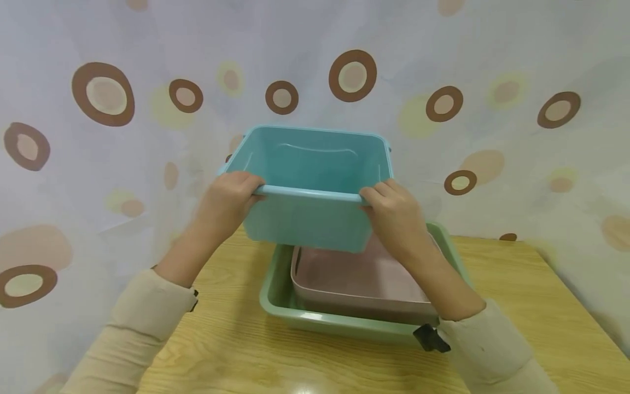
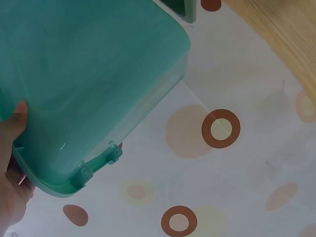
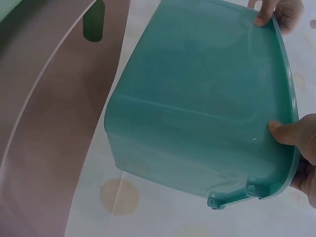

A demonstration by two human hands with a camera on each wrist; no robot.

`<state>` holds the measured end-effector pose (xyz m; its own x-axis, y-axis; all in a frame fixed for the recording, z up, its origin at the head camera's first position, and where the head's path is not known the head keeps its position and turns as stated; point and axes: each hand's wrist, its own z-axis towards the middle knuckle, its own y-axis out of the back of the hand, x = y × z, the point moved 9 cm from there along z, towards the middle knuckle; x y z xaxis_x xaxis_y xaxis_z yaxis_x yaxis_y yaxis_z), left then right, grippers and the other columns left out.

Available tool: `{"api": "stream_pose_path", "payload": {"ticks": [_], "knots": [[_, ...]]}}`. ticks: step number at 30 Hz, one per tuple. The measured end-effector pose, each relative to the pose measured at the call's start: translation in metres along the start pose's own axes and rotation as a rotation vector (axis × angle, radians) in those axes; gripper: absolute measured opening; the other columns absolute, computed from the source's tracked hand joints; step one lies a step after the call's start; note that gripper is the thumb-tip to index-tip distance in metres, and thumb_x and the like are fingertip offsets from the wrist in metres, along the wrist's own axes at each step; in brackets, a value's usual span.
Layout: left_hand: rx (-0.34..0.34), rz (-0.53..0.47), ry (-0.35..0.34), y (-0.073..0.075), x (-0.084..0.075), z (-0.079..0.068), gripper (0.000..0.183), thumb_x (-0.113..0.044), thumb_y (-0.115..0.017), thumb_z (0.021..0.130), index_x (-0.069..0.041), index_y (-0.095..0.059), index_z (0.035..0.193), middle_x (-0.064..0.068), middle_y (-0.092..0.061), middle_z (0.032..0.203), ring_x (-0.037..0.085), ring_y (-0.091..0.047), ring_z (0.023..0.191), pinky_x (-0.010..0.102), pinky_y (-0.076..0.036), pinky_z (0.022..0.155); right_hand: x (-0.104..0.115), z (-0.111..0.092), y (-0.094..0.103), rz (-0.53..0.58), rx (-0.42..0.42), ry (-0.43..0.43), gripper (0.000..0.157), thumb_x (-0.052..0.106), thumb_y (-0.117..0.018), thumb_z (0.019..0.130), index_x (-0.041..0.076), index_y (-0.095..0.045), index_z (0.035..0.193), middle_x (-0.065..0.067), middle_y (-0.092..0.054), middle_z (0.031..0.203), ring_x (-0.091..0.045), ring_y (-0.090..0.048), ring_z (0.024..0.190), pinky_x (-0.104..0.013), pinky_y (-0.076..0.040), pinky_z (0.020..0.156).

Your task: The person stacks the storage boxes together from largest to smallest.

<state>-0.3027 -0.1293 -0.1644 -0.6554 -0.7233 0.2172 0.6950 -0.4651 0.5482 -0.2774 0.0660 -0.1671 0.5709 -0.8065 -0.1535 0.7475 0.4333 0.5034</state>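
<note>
A light blue plastic storage bin (image 1: 315, 221) is held up in the air by its near rim, its hollow inside facing me. My left hand (image 1: 233, 194) grips that rim near the left corner, fingers curled over the edge and thumb underneath. Near the right corner my right hand (image 1: 391, 210) holds the same rim. Below the bin, a pinkish-brown bin (image 1: 361, 273) sits inside a wider green basin (image 1: 344, 326) on the table. In the right wrist view both thumbs press the outer wall of the blue bin (image 3: 187, 98), and a hinge-like bracket (image 3: 232, 197) juts from its side.
The wood-grain table (image 1: 216, 345) reaches around the green basin. Behind and beside it hangs a pale sheet (image 1: 305, 49) printed with brown rings and soft spots. The raised blue bin covers the back left part of the basin in the head view.
</note>
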Motion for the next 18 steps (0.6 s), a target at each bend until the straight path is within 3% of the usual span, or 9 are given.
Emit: {"api": "stream_pose_path", "payload": {"ticks": [8, 18], "knots": [[-0.006, -0.014, -0.024, -0.016, -0.018, 0.007, 0.023, -0.009, -0.077, 0.066, 0.001, -0.063, 0.082, 0.011, -0.066, 0.076, 0.027, -0.062, 0.073, 0.037, -0.053, 0.067, -0.012, -0.015, 0.014, -0.024, -0.022, 0.007, 0.023, -0.007, -0.077, 0.06, -0.003, -0.063, 0.078, -0.013, -0.062, 0.07, -0.028, -0.053, 0.066, -0.033, -0.049, 0.063], [-0.004, -0.04, -0.02, -0.029, -0.037, 0.016, 0.024, -0.01, -0.077, 0.066, 0.0, -0.063, 0.083, 0.01, -0.066, 0.076, 0.026, -0.061, 0.073, 0.037, -0.051, 0.066, -0.031, -0.029, 0.025, -0.038, 0.003, -0.067, 0.024, -0.007, -0.077, 0.061, -0.003, -0.065, 0.081, -0.014, -0.063, 0.074, -0.03, -0.055, 0.072, -0.038, -0.052, 0.068]]}}
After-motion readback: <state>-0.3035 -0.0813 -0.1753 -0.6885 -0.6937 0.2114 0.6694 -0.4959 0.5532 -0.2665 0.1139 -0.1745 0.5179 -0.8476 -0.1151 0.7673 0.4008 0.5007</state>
